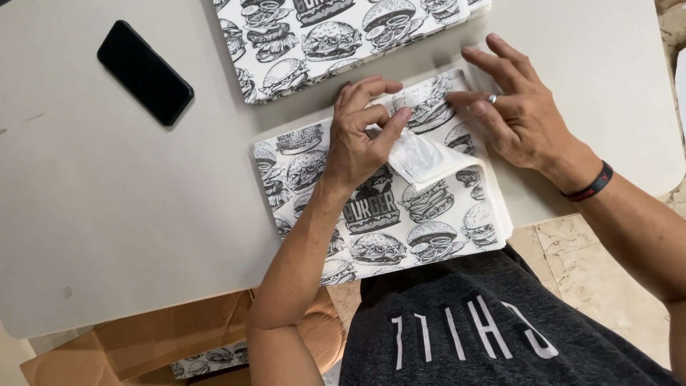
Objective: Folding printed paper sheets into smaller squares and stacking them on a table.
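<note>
The dark grey shirt [486, 322] of the person is closest to the camera, and just beyond it lies the stack of printed paper sheets [389, 214], at the near edge of the pale table [107, 214]. The left hand [361, 136] rests on the middle of this stack; thumb and forefinger are closed in a pinch on the folded-back corner of the top sheet [425, 161], and its white underside shows. The right hand [518, 111] lies flat with spread fingers on the far right part of the stack, holding nothing. To do the step well, I think the flat hand should keep the lower sheets pressed down and the pinch should take only one sheet. A second stack [321, 43] lies beyond the first one, and a black phone [145, 71] is far left of it.
</note>
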